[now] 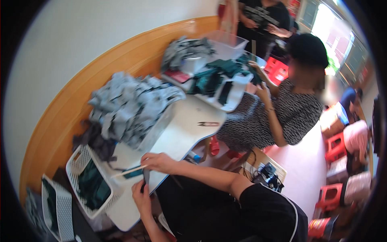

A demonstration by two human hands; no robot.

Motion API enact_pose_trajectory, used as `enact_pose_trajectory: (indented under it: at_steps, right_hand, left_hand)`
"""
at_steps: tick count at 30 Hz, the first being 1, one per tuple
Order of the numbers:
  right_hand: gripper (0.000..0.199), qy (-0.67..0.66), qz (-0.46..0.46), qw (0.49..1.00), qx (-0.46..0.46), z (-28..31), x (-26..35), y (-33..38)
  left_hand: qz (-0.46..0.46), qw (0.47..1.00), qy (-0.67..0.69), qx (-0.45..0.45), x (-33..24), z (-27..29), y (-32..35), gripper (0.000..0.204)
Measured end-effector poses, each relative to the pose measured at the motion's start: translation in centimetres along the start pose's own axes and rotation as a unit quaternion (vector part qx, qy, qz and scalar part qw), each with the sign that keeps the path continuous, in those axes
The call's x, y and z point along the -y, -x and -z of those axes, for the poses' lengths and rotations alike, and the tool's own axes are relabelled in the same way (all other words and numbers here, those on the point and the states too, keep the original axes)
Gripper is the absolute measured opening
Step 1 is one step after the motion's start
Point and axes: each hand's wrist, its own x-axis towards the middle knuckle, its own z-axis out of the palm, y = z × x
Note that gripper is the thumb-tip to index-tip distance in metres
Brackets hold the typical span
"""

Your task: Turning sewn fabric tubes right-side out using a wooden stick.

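My right hand (160, 163) is closed round a thin pale stick (130, 171) that points left toward a white basket. Just below it, my left hand (141, 197) pinches a small dark grey strip (146, 176), apparently cloth, which reaches up to the right hand's fingers. A dark teal piece (133, 172) lies under the stick on the white table (193, 111). The white basket (71, 166) beside my hands holds dark green cloth pieces (93, 184). A large heap of light grey cloth pieces (125, 105) rises beyond my hands.
Small thread snips (207, 124) lie on the table. A second white basket (62, 209) stands far left. Across the table, a person in a patterned dress (298, 105) handles dark green cloth over a white tray (231, 105). Red stools (334, 147) and other people are at the right.
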Motion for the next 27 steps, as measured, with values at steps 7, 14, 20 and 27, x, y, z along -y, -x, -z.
enact_pose_trajectory:
  at_steps: [7, 14, 20, 27]
  right_hand:
    - [0.036, 0.223, -0.108, 0.958, 0.142, 4.4, -2.5, 3.8]
    - [0.031, 0.332, -0.049, 0.938, 0.091, 4.6, -6.9, 5.3]
    - [0.027, 0.342, -0.021, 0.938, 0.057, 3.3, -6.7, 4.1]
    - [0.025, 0.319, -0.012, 0.947, 0.040, 2.5, -6.5, 4.2]
  left_hand:
    - [0.177, 0.937, 0.300, -0.040, -0.6, 0.0, 5.1, 0.016]
    - [0.292, 0.797, 0.523, -0.083, -2.9, -0.8, 10.5, 0.018]
    - [0.163, 0.941, 0.268, -0.127, -2.7, 0.7, 8.9, 0.020]
    - [-0.005, 0.906, -0.358, -0.226, -0.3, 1.5, -0.9, 0.038]
